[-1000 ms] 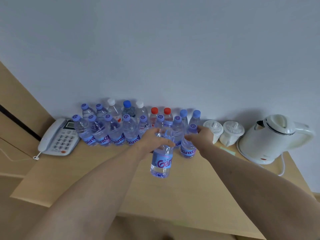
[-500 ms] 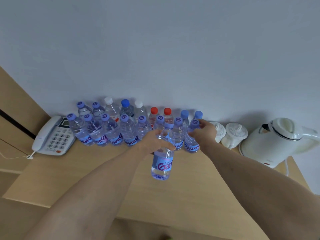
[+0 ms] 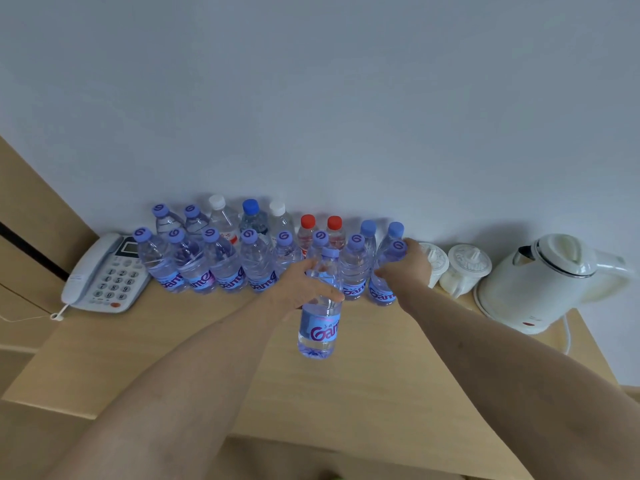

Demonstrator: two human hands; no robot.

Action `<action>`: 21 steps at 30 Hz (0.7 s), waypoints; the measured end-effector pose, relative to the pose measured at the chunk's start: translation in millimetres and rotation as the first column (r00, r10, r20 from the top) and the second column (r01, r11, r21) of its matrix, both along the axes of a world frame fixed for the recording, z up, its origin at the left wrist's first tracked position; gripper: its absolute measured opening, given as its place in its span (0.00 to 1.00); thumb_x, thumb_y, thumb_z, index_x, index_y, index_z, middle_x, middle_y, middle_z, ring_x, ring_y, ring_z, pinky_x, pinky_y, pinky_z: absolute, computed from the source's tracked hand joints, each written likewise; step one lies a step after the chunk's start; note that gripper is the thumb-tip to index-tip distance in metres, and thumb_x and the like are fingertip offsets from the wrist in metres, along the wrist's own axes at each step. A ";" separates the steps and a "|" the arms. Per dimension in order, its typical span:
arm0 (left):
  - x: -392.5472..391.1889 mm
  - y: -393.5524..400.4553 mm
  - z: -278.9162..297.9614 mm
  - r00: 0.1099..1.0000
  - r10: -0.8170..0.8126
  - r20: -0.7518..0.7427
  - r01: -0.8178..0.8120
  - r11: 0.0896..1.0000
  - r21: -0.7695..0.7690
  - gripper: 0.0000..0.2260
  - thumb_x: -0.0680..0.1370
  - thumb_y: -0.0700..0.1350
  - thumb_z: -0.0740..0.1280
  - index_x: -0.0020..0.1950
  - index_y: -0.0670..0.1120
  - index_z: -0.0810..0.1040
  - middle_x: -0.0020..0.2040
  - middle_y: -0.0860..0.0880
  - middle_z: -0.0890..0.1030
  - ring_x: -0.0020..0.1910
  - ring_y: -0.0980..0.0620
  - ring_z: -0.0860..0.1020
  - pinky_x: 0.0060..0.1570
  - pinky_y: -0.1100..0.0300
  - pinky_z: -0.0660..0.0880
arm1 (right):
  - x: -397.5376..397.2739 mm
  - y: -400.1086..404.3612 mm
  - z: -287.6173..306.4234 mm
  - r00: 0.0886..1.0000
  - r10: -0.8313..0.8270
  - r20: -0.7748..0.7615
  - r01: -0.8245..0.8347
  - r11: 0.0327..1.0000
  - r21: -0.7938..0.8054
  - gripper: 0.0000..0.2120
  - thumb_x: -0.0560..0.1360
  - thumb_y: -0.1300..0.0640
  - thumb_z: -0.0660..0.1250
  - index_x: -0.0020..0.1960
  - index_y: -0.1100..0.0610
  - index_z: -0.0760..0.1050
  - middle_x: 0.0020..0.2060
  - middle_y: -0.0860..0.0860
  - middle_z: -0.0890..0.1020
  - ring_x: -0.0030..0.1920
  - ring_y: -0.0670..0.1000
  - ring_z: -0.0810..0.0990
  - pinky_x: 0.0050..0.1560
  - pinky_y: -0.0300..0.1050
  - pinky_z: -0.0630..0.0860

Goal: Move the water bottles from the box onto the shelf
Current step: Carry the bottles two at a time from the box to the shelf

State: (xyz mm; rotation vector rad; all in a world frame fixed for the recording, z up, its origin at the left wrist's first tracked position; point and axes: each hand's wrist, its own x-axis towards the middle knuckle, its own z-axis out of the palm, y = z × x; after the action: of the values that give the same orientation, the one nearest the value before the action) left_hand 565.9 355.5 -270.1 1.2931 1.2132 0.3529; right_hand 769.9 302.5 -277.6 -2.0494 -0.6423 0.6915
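Left hand (image 3: 304, 285) gripped a water bottle (image 3: 320, 317) around its upper body, fingers curled round it, holding it upright and just above the wooden shelf (image 3: 221, 348), in front of the other bottles. Right hand (image 3: 405, 271) was wrapped around the shoulder of the end bottle (image 3: 382, 289) at the right end of the front row, that bottle standing on the shelf. Front row of bottles (image 3: 221, 268) with purple caps and blue labels stood side by side along the shelf, touching or nearly touching. Back row (image 3: 277, 220) against the wall (image 3: 311, 98) had mixed caps: purple, white, blue, red. The box was not in view. A white desk phone (image 3: 100, 275) sat at the left end of the shelf, just beside the front row, its cord trailing off the left edge. Two white lidded cups (image 3: 464, 268) stood right of the bottles, the nearer one partly hidden behind the right hand. A white electric kettle (image 3: 540, 285) stood at the far right, near the cups, its cord hanging beside it. Both forearms reached in from the bottom of the view.
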 end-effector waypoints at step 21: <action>-190.5 34.3 20.4 0.988 0.153 0.016 -0.154 0.977 0.145 0.33 0.63 0.33 0.82 0.64 0.50 0.78 0.57 0.49 0.85 0.57 0.49 0.83 0.57 0.49 0.80 | -203.8 39.0 -3.8 0.776 0.605 0.176 -0.522 0.774 -0.358 0.18 0.70 0.61 0.75 0.59 0.57 0.80 0.54 0.55 0.83 0.52 0.56 0.80 0.49 0.46 0.78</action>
State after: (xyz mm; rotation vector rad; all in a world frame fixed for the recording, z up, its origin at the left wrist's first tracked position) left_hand 375.4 389.8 -249.7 1.3249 1.3060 0.5653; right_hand 566.1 341.5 -281.4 -2.2537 -1.4541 0.8819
